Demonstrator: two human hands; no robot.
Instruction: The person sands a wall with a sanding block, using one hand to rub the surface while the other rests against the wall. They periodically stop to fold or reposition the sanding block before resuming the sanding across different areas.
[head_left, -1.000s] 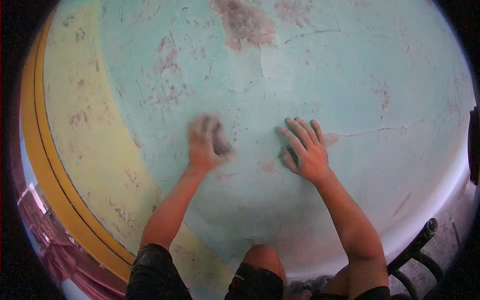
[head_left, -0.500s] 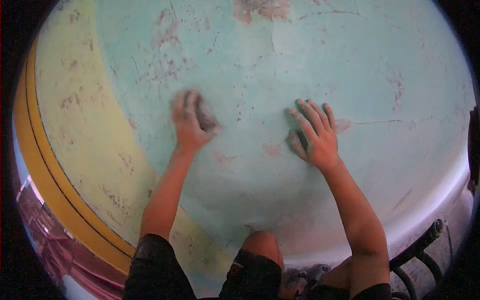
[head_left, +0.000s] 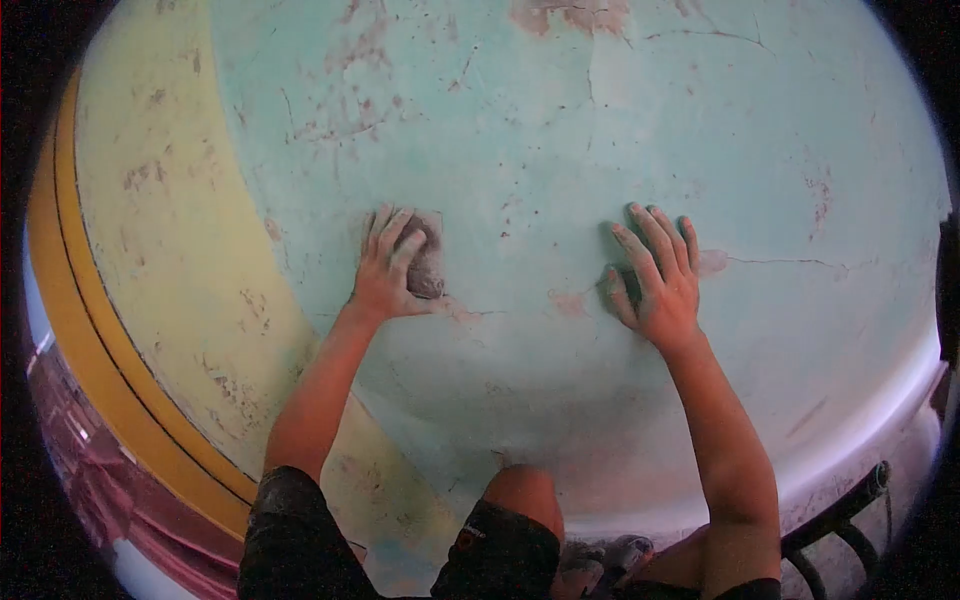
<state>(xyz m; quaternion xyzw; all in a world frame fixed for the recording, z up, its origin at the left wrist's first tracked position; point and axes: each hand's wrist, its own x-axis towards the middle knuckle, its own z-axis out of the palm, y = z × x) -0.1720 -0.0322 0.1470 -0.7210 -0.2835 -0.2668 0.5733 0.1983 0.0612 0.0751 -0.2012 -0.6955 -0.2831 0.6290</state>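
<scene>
Rubbing the painted wall [head_left: 520,350] with a dark pad [head_left: 430,270] appears to be the step in hand; a further pass would call for flat, even pressure around the reddish worn patch beside the pad. The pad lies against the wall, left of the frame's centre. The left hand [head_left: 385,275] grips it from above, fingers parted across its face, thumb along its lower edge. Right of centre, the right hand [head_left: 665,285] rests on the wall, fingers spread, no object visible; its palm is hidden.

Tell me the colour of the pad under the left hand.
The pad is dark greyish brown, paler toward its top edge; the head view shows it.
</scene>
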